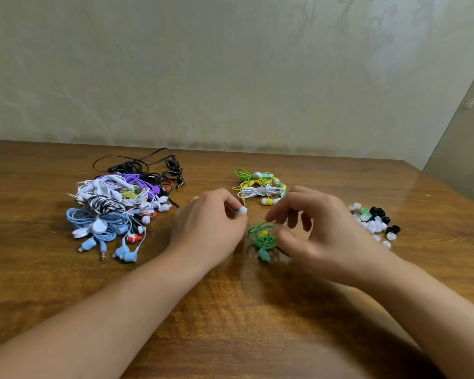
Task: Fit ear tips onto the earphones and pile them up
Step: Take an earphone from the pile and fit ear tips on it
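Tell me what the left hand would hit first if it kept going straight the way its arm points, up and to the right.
Likely the small yellow, white and green earphone pile. The left hand, pinching a teal earbud, points toward it, with only bare table between. Depth is unclear, so it might pass above.

**Soft indoor light, mild blur**

Even, warm, moderately bright. Glare sheen on desk (411, 187) far right. Soft shadows under the forearms. Right hand (315, 228) and green cable (263, 237) motion-blurred. Wide-angle bending at edges; wall (230, 64) soft.
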